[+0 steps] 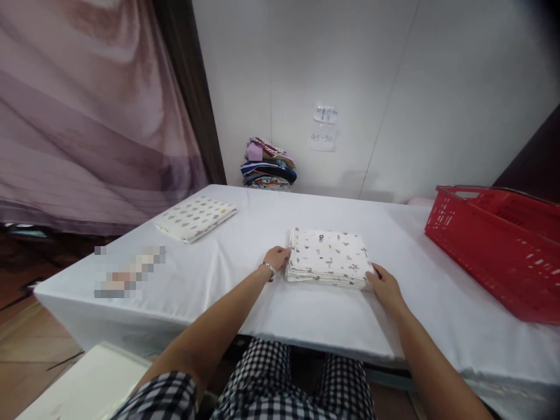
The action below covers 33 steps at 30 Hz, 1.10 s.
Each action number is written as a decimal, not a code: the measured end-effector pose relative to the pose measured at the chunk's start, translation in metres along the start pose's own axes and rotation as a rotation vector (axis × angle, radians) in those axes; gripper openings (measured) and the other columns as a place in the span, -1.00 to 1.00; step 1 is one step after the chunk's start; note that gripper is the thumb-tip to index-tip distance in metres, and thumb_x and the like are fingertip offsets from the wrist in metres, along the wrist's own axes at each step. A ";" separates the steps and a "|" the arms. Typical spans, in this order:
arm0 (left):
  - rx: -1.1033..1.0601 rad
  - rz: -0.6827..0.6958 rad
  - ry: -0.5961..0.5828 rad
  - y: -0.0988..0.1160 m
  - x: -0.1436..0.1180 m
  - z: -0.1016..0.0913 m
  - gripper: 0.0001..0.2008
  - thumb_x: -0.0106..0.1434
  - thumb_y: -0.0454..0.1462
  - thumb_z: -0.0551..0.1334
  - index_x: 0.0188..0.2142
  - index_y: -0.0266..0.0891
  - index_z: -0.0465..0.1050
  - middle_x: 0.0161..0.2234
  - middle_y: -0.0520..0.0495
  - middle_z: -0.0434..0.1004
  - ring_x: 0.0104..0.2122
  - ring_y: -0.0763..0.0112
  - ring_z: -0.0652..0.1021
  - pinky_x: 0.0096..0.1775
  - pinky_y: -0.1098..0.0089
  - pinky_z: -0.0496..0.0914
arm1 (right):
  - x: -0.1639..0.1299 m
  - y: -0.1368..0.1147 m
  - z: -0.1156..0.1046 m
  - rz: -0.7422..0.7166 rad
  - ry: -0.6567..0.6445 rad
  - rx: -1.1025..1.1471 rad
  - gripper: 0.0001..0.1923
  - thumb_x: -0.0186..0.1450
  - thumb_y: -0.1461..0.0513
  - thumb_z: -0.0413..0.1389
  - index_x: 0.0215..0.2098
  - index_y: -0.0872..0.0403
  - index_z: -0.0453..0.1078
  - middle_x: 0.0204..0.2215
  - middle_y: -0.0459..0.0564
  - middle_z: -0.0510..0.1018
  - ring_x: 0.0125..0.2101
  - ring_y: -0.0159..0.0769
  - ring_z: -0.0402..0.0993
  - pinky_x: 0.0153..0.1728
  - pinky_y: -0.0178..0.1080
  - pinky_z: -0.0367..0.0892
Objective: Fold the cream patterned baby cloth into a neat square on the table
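Note:
A folded white cloth with small printed figures lies flat on the white-covered table, right in front of me. My left hand rests against the cloth's left edge, fingers curled onto it; a bracelet sits on that wrist. My right hand touches the cloth's near right corner, fingers tucked at its edge. Both hands bracket the cloth from either side. A second folded patterned cloth lies apart at the table's far left.
A red plastic basket stands on the table at the right. A stack of folded colourful fabrics sits against the back wall, under paper labels. A mauve curtain hangs at left. A blurred patch covers something on the table.

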<state>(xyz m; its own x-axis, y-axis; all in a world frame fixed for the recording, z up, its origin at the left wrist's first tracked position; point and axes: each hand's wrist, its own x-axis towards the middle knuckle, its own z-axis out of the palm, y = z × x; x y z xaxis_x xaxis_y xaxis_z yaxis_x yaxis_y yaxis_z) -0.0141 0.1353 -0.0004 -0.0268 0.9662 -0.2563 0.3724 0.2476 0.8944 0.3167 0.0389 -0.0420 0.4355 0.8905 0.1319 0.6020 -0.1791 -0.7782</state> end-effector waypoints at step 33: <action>0.306 0.128 0.109 0.012 0.049 0.020 -0.84 0.08 -0.22 0.16 -0.54 -0.25 0.39 -0.56 0.03 0.42 -0.50 0.47 0.39 -0.46 0.49 0.21 | 0.079 -0.010 0.007 0.134 -0.150 0.282 -0.53 0.03 -0.03 0.14 -0.28 0.16 0.47 -0.40 0.00 0.55 -0.41 -0.25 0.43 -0.43 -0.30 0.28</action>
<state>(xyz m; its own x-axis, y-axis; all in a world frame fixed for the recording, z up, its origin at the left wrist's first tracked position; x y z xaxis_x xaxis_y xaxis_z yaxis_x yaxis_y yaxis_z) 0.0072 0.1839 -0.0095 -0.0548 0.9941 -0.0935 0.6396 0.1069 0.7613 0.3401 0.1141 -0.0277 0.3827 0.9220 -0.0582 0.3280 -0.1945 -0.9244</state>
